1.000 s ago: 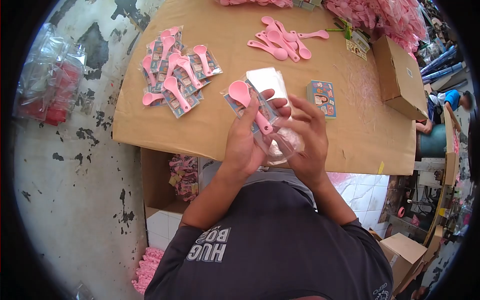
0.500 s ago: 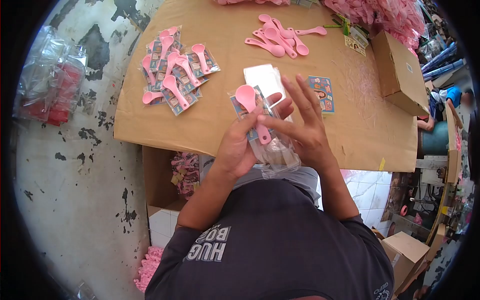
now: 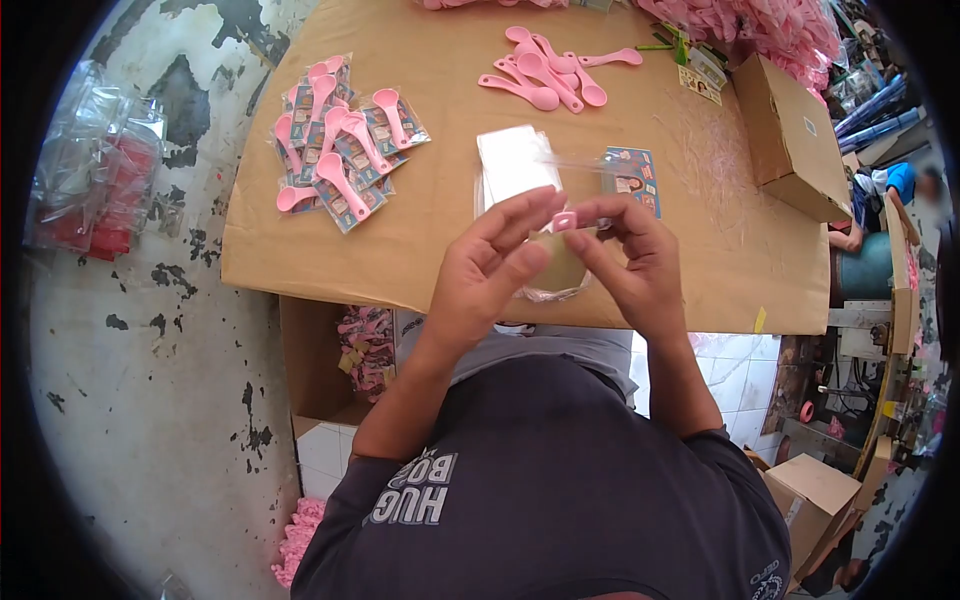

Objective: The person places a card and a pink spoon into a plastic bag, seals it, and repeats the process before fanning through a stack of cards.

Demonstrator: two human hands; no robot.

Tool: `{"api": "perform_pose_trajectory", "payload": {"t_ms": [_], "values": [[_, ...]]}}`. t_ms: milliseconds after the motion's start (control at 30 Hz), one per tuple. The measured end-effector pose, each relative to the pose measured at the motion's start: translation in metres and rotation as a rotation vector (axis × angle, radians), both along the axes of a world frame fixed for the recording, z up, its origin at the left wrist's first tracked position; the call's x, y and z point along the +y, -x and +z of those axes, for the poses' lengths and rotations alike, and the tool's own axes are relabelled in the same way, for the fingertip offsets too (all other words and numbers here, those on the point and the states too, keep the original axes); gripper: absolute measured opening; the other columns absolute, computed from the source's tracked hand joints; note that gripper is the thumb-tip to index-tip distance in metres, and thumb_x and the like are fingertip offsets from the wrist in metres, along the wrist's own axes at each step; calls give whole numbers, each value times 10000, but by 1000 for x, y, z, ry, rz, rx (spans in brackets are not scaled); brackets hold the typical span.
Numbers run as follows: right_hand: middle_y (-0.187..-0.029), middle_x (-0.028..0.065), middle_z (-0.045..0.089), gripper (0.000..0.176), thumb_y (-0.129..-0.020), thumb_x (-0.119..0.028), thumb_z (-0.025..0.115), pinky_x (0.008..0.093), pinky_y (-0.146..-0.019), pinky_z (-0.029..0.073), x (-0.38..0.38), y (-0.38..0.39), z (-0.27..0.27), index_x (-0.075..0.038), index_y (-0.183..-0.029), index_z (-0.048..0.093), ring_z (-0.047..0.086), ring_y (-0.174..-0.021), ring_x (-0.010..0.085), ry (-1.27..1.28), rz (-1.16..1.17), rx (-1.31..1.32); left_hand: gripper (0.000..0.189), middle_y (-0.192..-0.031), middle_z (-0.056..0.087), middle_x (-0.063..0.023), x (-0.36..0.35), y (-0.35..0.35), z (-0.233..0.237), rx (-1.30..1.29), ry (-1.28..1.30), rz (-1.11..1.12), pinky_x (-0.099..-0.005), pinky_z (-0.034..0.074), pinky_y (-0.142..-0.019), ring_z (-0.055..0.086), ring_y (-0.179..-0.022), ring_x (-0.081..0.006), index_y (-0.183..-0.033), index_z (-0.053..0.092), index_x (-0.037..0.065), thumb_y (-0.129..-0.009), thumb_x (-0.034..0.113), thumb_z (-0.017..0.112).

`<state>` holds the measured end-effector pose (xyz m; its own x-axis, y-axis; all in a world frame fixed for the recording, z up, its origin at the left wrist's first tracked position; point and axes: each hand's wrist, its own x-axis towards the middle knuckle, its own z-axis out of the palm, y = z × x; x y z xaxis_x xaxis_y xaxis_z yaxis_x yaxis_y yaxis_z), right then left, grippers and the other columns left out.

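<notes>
Both hands meet around a pink spoon [image 3: 565,221] and a clear plastic bag [image 3: 562,283] at the table's front. Only the spoon's handle end shows; the rest is hidden. My left hand [image 3: 492,262] holds the spoon packet from the left, fingers bent toward the thumb. On the right, my right hand [image 3: 637,262] pinches the clear bag beside the handle end. Beyond my hands lies a stack of white cards or sleeves [image 3: 515,165]. A printed blue card [image 3: 638,178] is to its right.
Packed pink spoons on cards [image 3: 340,180] are heaped at the table's left. Loose pink spoons [image 3: 535,68] lie at the back. A cardboard box [image 3: 795,135] stands at the right, near a large pink pile [image 3: 750,25]. Another person's arm [image 3: 850,238] shows at far right.
The spoon packet has turned, so the spoon's bowl no longer shows and its handle end points up. My right hand has gone from spread fingers to a pinch.
</notes>
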<state>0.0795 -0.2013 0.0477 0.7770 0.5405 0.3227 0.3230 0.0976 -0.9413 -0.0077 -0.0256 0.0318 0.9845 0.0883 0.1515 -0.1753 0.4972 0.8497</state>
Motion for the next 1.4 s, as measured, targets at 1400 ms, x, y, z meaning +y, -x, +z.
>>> {"api": "perform_pose_trajectory", "payload": {"t_ms": [1400], "values": [[-948, 111, 625, 79, -991, 45, 507, 274, -696, 507, -31, -35, 8, -16, -964, 549, 590, -730, 129, -553, -98, 178, 180, -1159, 735, -250, -4, 15, 5, 144, -98, 154, -383, 576, -969, 725, -1105, -293, -1166, 573, -25, -1045, 101, 618]]}}
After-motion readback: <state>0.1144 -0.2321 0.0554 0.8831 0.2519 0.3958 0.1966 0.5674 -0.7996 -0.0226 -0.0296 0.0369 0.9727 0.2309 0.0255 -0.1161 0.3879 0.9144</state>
